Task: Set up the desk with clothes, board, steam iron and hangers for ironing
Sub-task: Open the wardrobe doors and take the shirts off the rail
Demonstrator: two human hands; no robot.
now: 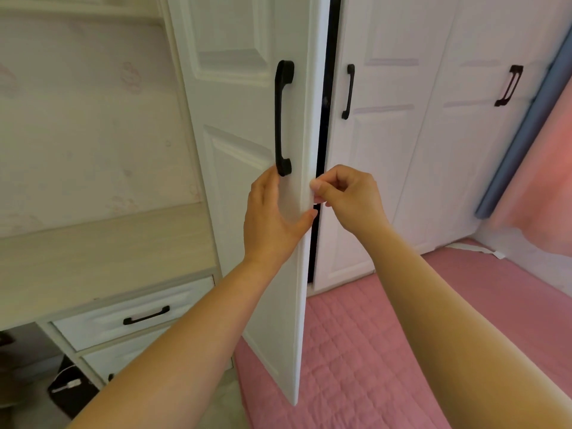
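A white wardrobe door [247, 97] with a black handle [283, 117] stands slightly ajar, showing a dark gap along its right edge. My left hand [272, 218] lies flat against the door's face just below the handle, thumb hooked toward the edge. My right hand [349, 199] pinches the door's edge from the right side with curled fingers. The light wood desk [102, 249] is at the left, its top bare where visible. No clothes, board, iron or hangers are in view.
Two more white wardrobe doors [390, 144] with black handles are shut on the right. A bed with a pink quilted cover [356, 351] fills the lower right. White drawers [136, 314] sit under the desk. A pink curtain [544, 168] hangs at far right.
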